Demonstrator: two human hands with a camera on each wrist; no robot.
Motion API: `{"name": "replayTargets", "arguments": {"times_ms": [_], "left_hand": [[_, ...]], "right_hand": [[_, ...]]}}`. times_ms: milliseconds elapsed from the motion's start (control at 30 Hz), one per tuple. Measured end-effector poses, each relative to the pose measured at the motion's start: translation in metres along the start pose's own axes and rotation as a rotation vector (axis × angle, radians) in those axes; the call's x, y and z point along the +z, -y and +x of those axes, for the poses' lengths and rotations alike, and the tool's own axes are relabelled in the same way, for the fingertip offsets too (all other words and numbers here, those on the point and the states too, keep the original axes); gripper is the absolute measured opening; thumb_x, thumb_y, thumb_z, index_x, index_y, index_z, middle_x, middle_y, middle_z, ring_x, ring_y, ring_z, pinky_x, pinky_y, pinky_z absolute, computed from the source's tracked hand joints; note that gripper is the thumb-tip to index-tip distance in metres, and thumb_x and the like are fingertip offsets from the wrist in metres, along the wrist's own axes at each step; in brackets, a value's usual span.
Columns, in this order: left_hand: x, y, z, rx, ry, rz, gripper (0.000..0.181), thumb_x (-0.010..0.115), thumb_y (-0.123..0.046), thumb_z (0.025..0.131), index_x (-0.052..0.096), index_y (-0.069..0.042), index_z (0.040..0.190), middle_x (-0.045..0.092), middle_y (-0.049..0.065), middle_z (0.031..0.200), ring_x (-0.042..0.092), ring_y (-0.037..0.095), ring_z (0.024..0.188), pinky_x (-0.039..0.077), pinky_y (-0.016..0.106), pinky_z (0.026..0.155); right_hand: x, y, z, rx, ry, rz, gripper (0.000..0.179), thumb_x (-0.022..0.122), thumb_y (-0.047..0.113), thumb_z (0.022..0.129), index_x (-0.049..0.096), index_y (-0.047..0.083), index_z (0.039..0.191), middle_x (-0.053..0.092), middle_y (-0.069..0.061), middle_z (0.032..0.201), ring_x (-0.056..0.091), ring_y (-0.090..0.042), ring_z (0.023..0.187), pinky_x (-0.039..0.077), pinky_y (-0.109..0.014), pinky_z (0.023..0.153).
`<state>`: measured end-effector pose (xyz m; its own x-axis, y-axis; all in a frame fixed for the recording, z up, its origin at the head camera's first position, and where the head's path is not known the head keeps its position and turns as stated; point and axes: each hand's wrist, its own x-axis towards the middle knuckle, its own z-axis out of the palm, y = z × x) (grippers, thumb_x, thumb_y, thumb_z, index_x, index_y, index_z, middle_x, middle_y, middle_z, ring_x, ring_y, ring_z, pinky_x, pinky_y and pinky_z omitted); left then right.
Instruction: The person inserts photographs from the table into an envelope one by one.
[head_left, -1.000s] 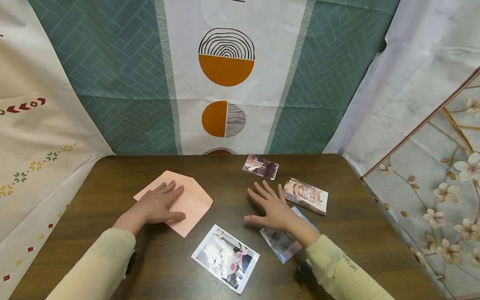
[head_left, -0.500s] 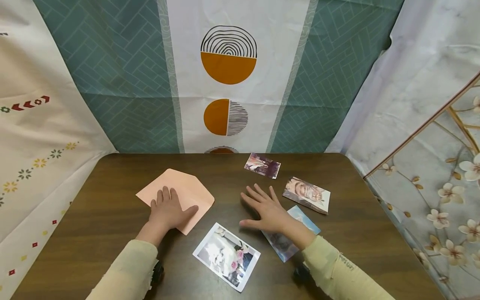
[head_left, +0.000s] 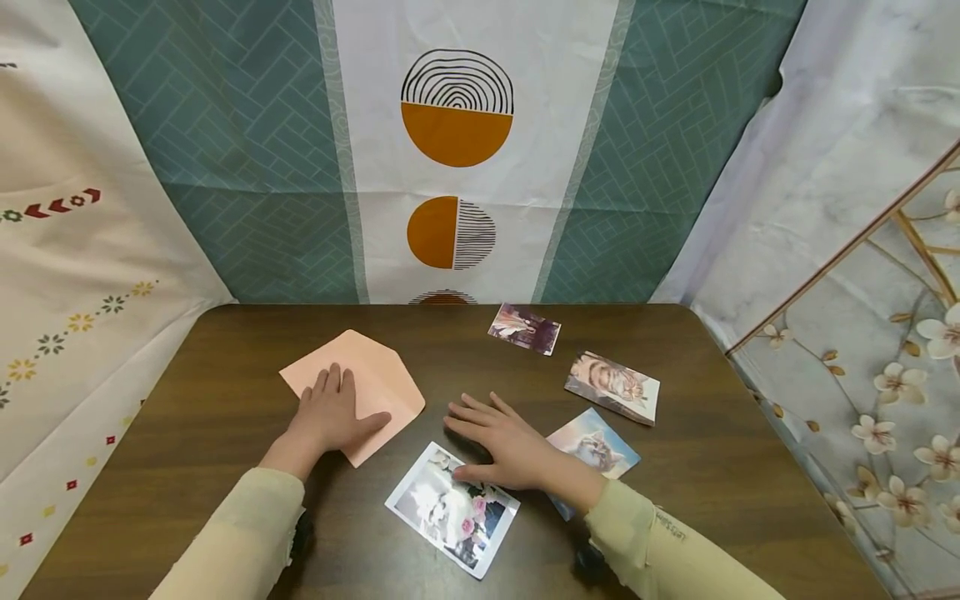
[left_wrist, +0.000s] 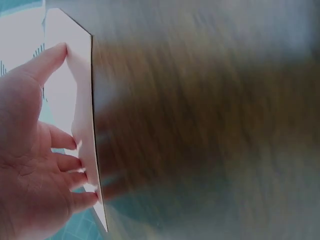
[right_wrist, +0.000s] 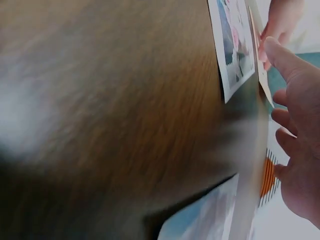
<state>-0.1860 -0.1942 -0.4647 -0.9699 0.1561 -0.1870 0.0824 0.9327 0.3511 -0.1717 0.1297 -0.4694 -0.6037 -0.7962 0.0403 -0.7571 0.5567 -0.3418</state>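
A peach envelope [head_left: 382, 375] with a pointed flap lies on the left half of the wooden table. My left hand [head_left: 328, 417] rests on it with fingers spread; in the left wrist view the fingertips and thumb touch the envelope [left_wrist: 62, 95]. My right hand [head_left: 506, 446] is over the table with fingers extended, holding nothing. Its thumb overlaps the upper edge of a white-bordered photo with pink roses [head_left: 457, 517]. Partly under the right wrist in the head view is a blue picture card of a cat [head_left: 596, 450].
Toward the back right is a thick stack of picture cards [head_left: 615, 386]. A small dark purple photo [head_left: 525, 329] lies near the far edge of the table [head_left: 712, 500]. Patterned cloths hang behind and at both sides.
My right hand has moved left and nearer, off the cat card toward the rose photo. My left hand has turned to point forward, and the envelope has shifted slightly.
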Motion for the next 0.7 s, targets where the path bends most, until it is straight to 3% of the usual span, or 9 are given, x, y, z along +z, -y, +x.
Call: {"name": "replayTargets", "arguments": {"times_ms": [233, 467, 700], "left_hand": [[-0.003, 0.009, 0.003, 0.045, 0.004, 0.009, 0.110, 0.067, -0.060, 0.097, 0.023, 0.021, 0.158, 0.015, 0.044, 0.167, 0.014, 0.062, 0.155, 0.015, 0.074, 0.122], [-0.002, 0.011, 0.006, 0.048, 0.001, 0.018, 0.108, 0.066, -0.059, 0.098, 0.024, 0.020, 0.159, 0.015, 0.043, 0.167, 0.014, 0.062, 0.155, 0.015, 0.074, 0.122], [-0.003, 0.008, 0.002, 0.048, 0.002, 0.019, 0.107, 0.065, -0.059, 0.098, 0.025, 0.019, 0.159, 0.016, 0.043, 0.167, 0.014, 0.062, 0.155, 0.016, 0.073, 0.122]], "right_hand": [[0.006, 0.007, 0.014, -0.041, 0.038, -0.027, 0.076, 0.071, 0.051, 0.101, 0.048, 0.012, 0.162, 0.042, -0.007, 0.169, 0.026, -0.026, 0.162, 0.015, -0.060, 0.129], [0.009, 0.012, 0.021, -0.108, 0.077, -0.039, 0.064, 0.068, 0.045, 0.104, 0.052, 0.016, 0.160, 0.041, -0.004, 0.169, 0.024, -0.023, 0.162, 0.015, -0.055, 0.130], [0.008, 0.004, 0.022, -0.106, 0.098, -0.042, 0.058, 0.068, 0.042, 0.105, 0.057, 0.018, 0.157, 0.041, -0.006, 0.169, 0.023, -0.025, 0.163, 0.016, -0.056, 0.130]]}}
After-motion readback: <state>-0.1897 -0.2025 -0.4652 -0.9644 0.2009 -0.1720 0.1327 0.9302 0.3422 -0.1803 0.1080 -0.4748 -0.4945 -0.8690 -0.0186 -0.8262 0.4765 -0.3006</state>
